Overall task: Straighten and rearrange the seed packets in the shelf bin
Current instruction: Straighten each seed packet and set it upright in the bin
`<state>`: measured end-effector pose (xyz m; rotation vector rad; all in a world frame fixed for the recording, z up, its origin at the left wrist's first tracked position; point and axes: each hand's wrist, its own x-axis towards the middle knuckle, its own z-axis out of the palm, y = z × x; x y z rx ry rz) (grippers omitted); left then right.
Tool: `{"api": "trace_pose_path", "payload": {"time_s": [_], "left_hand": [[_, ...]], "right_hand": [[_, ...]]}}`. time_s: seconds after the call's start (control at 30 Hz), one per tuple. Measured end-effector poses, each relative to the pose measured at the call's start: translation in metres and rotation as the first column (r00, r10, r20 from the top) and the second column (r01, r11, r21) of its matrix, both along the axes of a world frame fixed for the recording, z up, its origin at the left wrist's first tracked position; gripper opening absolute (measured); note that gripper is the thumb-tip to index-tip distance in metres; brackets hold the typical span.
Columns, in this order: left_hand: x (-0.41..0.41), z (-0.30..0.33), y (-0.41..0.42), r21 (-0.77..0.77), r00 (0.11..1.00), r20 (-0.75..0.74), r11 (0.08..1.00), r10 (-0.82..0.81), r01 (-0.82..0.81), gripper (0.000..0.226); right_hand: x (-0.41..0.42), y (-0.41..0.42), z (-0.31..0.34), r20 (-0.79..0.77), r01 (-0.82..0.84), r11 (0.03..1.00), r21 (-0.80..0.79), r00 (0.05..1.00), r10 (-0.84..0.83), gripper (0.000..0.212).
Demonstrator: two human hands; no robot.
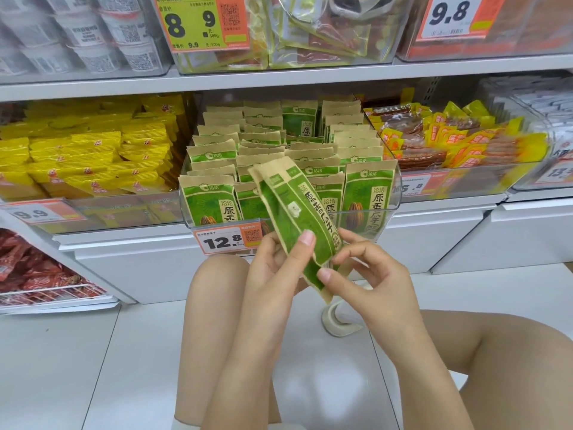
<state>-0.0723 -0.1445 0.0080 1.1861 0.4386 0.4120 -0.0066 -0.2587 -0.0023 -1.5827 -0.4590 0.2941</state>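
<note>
I see both hands just below the front edge of the clear bin (393, 193), holding a small stack of green-and-tan packets (291, 212) tilted with its top leaning left. My left hand (276, 274) grips the stack from behind, thumb curled over its green face; my right hand (369, 274) pinches the lower right edge between thumb and curled fingers. The held packets carry large Chinese characters running down the front, which I read as 原香瓜子. The stack hangs in front of the bin's front wall, partly covering the front row. Inside the bin, more of the same packets (366, 197) stand upright in rows from front edge to back, each with a small 洽洽 logo on the tan top band and 原香瓜子 beside a seed picture. On the bin's front lower edge sits an orange price tag (226, 240) reading 12.8 with a QR code. The left bin holds yellow bags (93, 156) above a 9.9 tag (37, 214). On the upper shelf, a yellow tag (198, 23) shows 8.9 and another (449, 13) shows 9.8.
</note>
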Motion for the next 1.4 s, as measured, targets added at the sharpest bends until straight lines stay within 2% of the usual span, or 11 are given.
{"api": "trace_pose_path", "payload": {"time_s": [0.1,0.23,0.37,0.53,0.6,0.7,0.83,0.93,1.07,1.27,1.4], "left_hand": [[0.002,-0.002,-0.001,0.062,0.999,0.001,0.997,0.042,-0.042,0.04],[-0.003,-0.004,0.008,0.022,0.998,-0.031,0.999,-0.049,0.049,0.034],[-0.01,-0.013,0.015,-0.012,0.961,-0.113,0.968,-0.252,0.252,0.039],[-0.008,-0.016,0.011,0.095,0.912,-0.236,0.926,-0.336,0.366,0.045],[-0.005,-0.014,0.007,0.16,0.927,-0.232,0.928,-0.295,0.336,0.042],[0.002,-0.016,-0.001,0.295,0.984,-0.164,0.949,-0.063,0.11,0.022],[0.006,-0.01,-0.011,0.468,0.985,-0.129,0.883,0.116,-0.042,0.016],[0.005,-0.008,-0.013,0.547,0.974,-0.12,0.831,0.194,-0.098,0.034],[0.006,-0.012,-0.012,0.591,0.97,-0.098,0.797,0.222,-0.123,0.036],[0.005,-0.014,-0.014,0.645,0.97,-0.111,0.758,0.217,-0.096,0.017],[0.005,-0.014,-0.014,0.655,0.97,-0.108,0.75,0.216,-0.094,0.017]], "right_hand": [[-0.003,0.001,0.0,0.096,0.022,0.997,-0.069,0.995,-0.015,0.027],[0.002,0.0,0.007,-0.149,0.144,0.981,0.127,0.981,-0.125,0.04],[0.002,-0.004,0.017,-0.309,0.172,0.976,0.131,0.943,-0.125,0.033],[-0.002,-0.005,0.019,-0.371,0.24,0.962,0.133,0.912,-0.176,0.026],[-0.001,-0.004,0.017,-0.345,0.288,0.948,0.139,0.911,-0.226,0.025],[-0.002,-0.001,0.012,-0.256,0.328,0.934,0.143,0.924,-0.285,0.019],[-0.009,0.004,0.011,-0.152,0.274,0.949,0.154,0.956,-0.251,0.018],[-0.015,0.007,0.014,-0.105,0.201,0.966,0.163,0.977,-0.186,0.019],[-0.017,0.007,0.015,-0.096,0.181,0.968,0.173,0.981,-0.167,0.015],[-0.015,0.008,0.012,-0.058,0.207,0.971,0.118,0.978,-0.201,0.013],[-0.014,0.007,0.008,-0.03,0.211,0.974,0.085,0.977,-0.209,0.013]]}}
